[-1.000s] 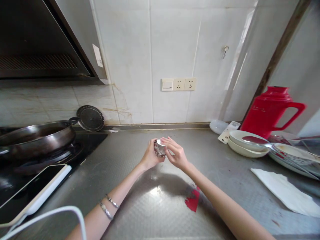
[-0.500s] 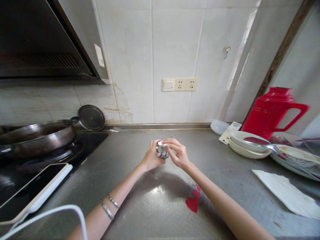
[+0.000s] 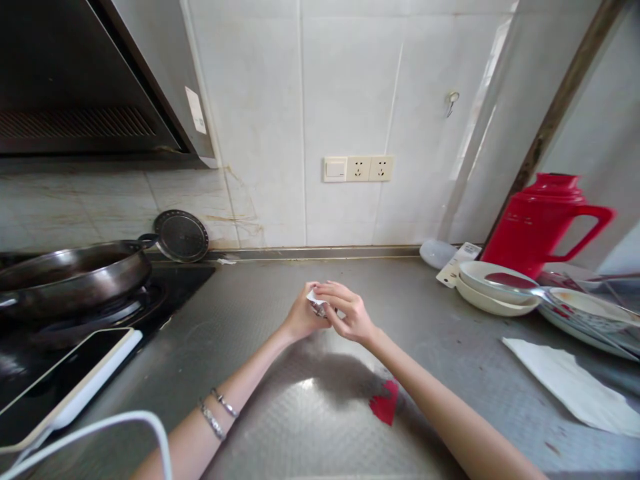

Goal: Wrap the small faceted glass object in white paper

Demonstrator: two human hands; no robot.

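The left hand (image 3: 303, 320) grips a small silvery object (image 3: 319, 309), apparently steadying it while the right hand (image 3: 354, 317) pinches white material (image 3: 313, 297) over it.

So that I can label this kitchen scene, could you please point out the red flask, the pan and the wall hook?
Red flask (image 3: 533, 223): head view, on its body.
Pan (image 3: 95, 272): head view, on its outer side.
Wall hook (image 3: 451, 97): head view, on its round base.
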